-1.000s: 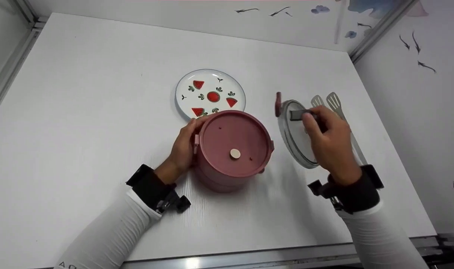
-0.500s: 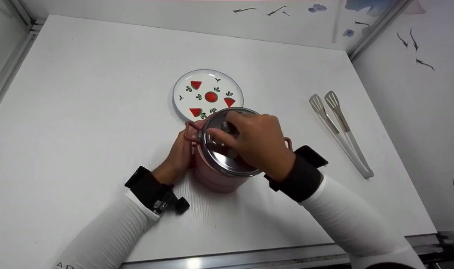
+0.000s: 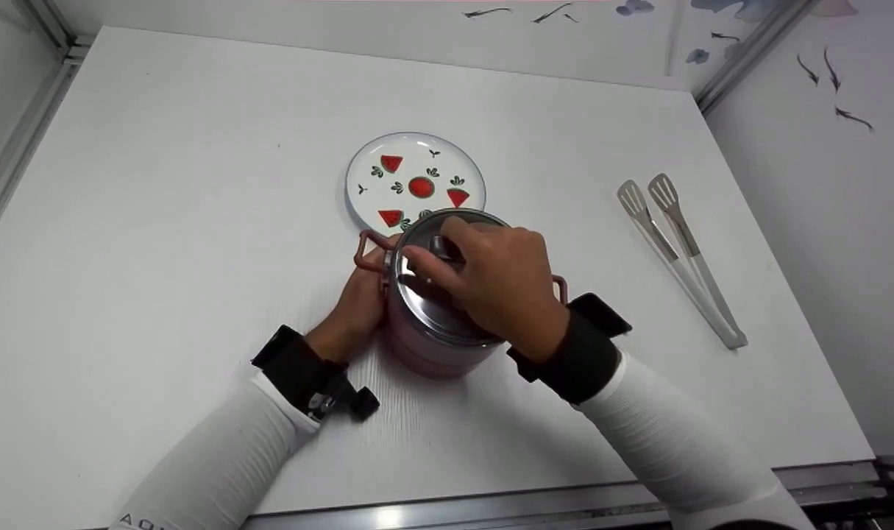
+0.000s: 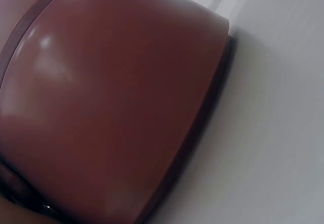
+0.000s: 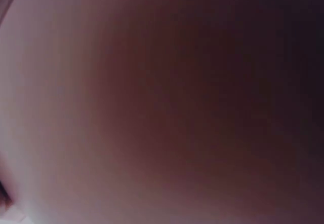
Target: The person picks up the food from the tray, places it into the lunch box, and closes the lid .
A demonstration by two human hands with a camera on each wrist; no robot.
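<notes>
A round dusty-pink pot [image 3: 441, 359] stands on the table. Over its top lies a glass lid [image 3: 426, 305] with a metal rim and reddish loop handles at its sides. My right hand [image 3: 502, 276] pinches the lid's dark knob [image 3: 439, 246] from above and covers much of the glass. At the pot's left side my left hand [image 3: 355, 305] grips the wall, its fingertips hidden behind the pot and lid. The glossy pot wall [image 4: 111, 92] fills most of the left wrist view. Only a blurred pinkish-brown surface shows in the right wrist view.
Behind the pot a white plate [image 3: 439, 158] with watermelon prints is partly covered by it. To the right lie metal tongs [image 3: 689, 276] with slotted ends, spread apart. The white table [image 3: 218, 184] is bordered by walls at the back and right.
My right hand has carried the glass lid from the right, beside the tongs, to over the pot. The left hand has stayed at the pot's side.
</notes>
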